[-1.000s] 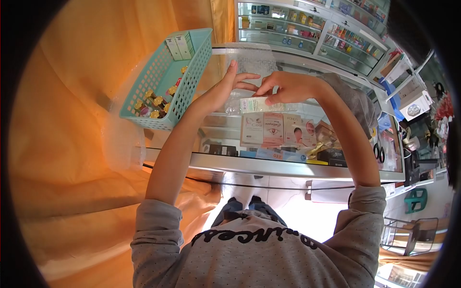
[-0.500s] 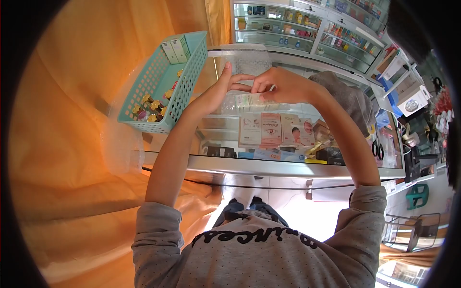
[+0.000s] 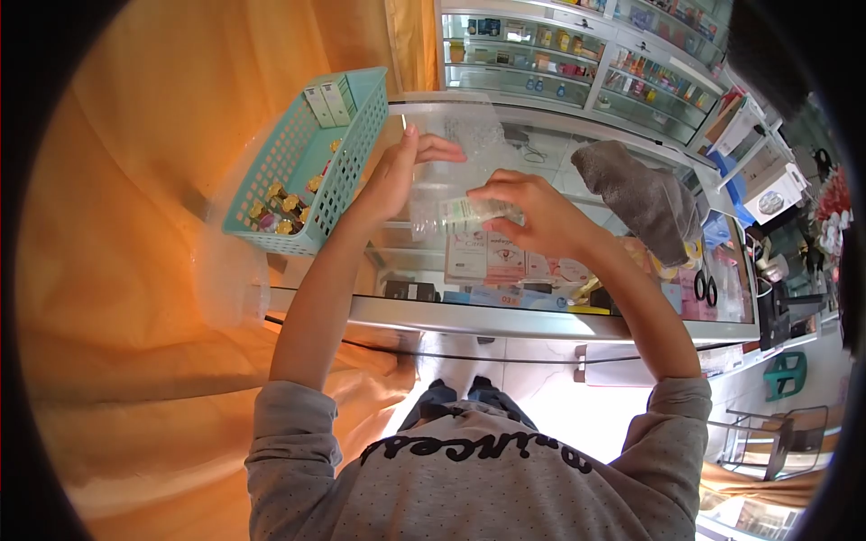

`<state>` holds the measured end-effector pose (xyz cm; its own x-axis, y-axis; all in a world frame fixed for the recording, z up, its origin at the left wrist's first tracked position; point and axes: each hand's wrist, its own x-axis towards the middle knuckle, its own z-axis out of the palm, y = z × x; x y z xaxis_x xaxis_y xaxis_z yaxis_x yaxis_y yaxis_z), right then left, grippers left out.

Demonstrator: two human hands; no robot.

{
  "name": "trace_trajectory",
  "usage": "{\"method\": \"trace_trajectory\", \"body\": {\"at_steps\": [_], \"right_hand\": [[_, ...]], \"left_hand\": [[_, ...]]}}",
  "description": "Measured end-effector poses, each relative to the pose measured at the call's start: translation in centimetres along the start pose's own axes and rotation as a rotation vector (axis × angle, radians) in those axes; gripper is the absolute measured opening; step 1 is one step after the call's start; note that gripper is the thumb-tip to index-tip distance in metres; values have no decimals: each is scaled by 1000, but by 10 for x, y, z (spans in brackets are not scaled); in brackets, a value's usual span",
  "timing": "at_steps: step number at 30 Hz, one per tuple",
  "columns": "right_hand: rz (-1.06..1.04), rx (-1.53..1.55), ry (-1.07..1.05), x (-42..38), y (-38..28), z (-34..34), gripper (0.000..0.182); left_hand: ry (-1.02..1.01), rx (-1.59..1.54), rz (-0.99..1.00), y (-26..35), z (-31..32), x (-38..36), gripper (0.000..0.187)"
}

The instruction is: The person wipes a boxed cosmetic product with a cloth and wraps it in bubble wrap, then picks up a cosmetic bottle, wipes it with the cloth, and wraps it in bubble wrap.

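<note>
A small pale box with green print, wrapped in clear bubble wrap [image 3: 454,215], is over the glass counter. My right hand [image 3: 534,209] is closed on its right end, thumb below and fingers above. To its upper left, my left hand [image 3: 397,176] is apart from the wrapped box, its thumb up and fingers stretched to the right with nothing in them. A mint-green basket [image 3: 262,194] stands left of that hand, holding two white-and-green boxes [image 3: 330,101] and several bottles with gold flower-shaped caps [image 3: 287,206].
A loose sheet of bubble wrap [image 3: 451,126] lies behind my hands. A grey towel [image 3: 636,198] and black-handled scissors [image 3: 706,287] are at the right. Under the counter glass are pink and white packets [image 3: 505,261]. An orange curtain [image 3: 135,270] hangs on the left; stocked glass shelves [image 3: 523,59] stand behind.
My hands have parted. My right hand has dropped toward me and closed on the wrapped box, while my left hand has stayed near the basket with fingers stretched.
</note>
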<state>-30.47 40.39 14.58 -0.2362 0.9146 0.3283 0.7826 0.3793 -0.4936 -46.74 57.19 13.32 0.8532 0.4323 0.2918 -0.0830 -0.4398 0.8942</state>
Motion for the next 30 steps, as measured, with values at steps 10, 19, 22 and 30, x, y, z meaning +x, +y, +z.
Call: {"method": "trace_trajectory", "body": {"at_steps": [10,19,22,30], "right_hand": [[148,159,-17,1,-5,-5,36],[74,244,-11,9,16,-5,27],[-12,110,6,15,23,-7,27],[161,108,-212,28,28,-16,26]], "left_hand": [[-141,112,-194,-4,3,-3,85],[-150,33,-238,-7,1,0,86],[-166,-26,-251,-10,1,3,86],[-163,-18,-263,-8,0,2,85]]}}
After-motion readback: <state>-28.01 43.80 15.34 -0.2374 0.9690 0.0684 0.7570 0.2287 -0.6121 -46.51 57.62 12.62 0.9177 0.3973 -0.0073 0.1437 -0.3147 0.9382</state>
